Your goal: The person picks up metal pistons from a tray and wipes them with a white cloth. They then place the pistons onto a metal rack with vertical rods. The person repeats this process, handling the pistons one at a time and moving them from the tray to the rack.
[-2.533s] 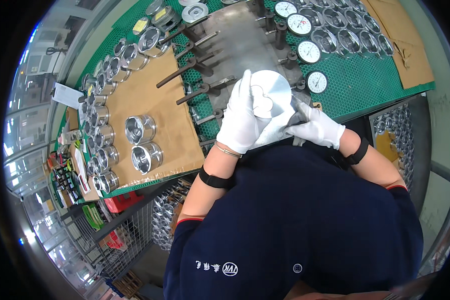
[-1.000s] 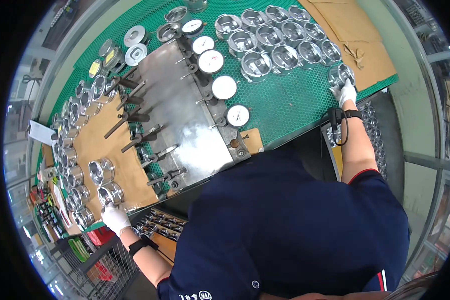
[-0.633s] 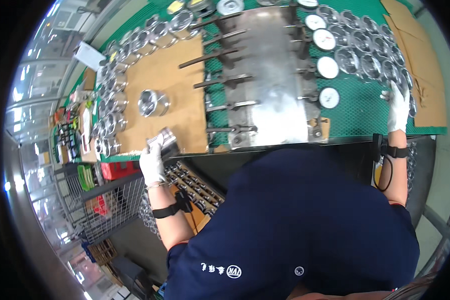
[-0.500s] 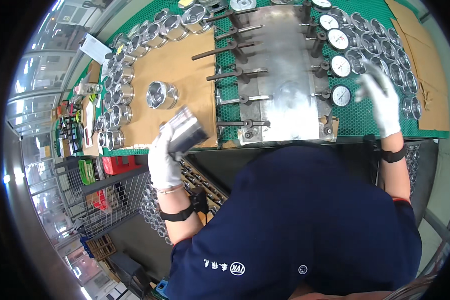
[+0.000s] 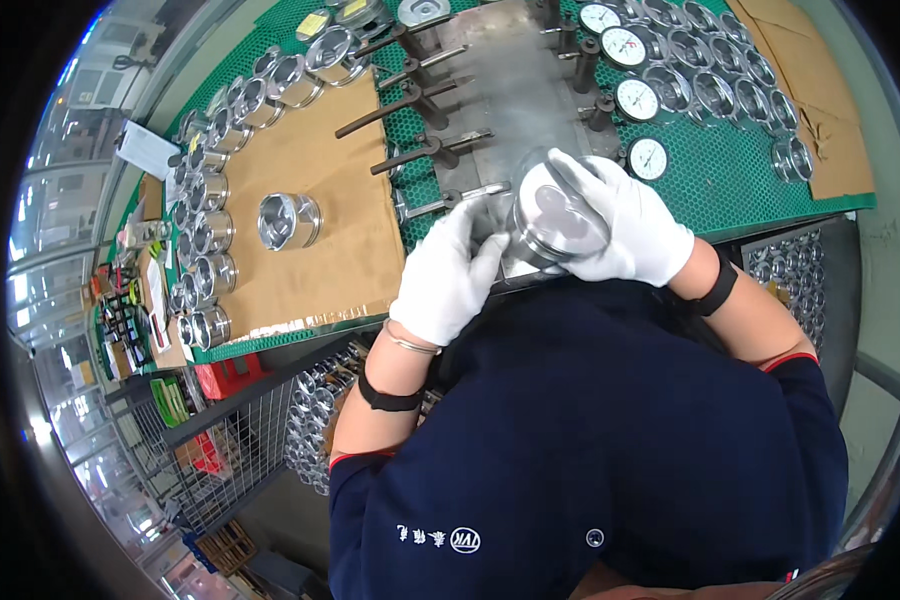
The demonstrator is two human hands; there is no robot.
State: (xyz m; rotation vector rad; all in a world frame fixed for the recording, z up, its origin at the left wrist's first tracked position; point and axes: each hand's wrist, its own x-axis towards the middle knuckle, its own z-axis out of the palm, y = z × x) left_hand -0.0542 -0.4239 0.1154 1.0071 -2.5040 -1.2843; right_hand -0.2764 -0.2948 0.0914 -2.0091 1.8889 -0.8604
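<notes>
I hold a shiny metal piston (image 5: 562,212) over the front part of the steel plate (image 5: 510,85), its round crown tilted up. My right hand (image 5: 642,228), in a white glove, is closed around its right side, with fingers over the top edge. At its left side, my gloved left hand (image 5: 438,282) curls its fingers and thumb against the skirt; part of that contact is blurred. Another piston (image 5: 290,221) lies on its side on the brown cardboard (image 5: 340,270) to the left.
Rods on dark stands (image 5: 440,152) flank the plate's left side. Dial gauges (image 5: 647,158) line its right. Rows of pistons stand at the far right (image 5: 713,95) and along the cardboard's left edge (image 5: 212,232). A wire cage (image 5: 245,435) stands below the table at left.
My left hand has carried its piston rightward to above the plate. My right hand has come in from the right and taken hold of it too. The view has shifted.
</notes>
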